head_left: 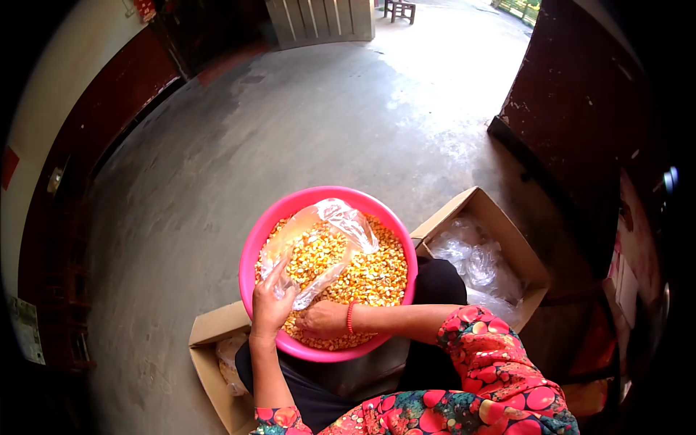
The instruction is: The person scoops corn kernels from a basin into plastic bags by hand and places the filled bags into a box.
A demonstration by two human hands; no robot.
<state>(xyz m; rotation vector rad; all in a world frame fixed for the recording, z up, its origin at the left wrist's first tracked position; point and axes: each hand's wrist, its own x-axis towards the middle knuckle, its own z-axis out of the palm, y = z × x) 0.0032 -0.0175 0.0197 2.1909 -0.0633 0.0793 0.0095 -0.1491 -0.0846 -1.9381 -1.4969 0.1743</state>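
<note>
A pink basin (249, 250) full of yellow corn kernels (373, 279) sits in front of my body. Over the kernels lies a clear plastic bag (346, 217), its mouth towards me and kernels showing through and around it. At the basin's left side, my left hand (272, 301) grips the near edge of the bag between thumb and fingers. My right hand (322, 319), with a red bead bracelet (350, 317) at the wrist, is curled low against the kernels beside the bag's mouth. Its fingertips are hidden, so what it holds cannot be made out.
Right of the basin stands an open cardboard box (518, 254) with crumpled clear plastic bags (478, 261). Another cardboard box (210, 370), at the lower left, holds a filled bag (230, 362). Concrete floor (181, 210) stretches to a bright doorway with a small stool (400, 10) beyond.
</note>
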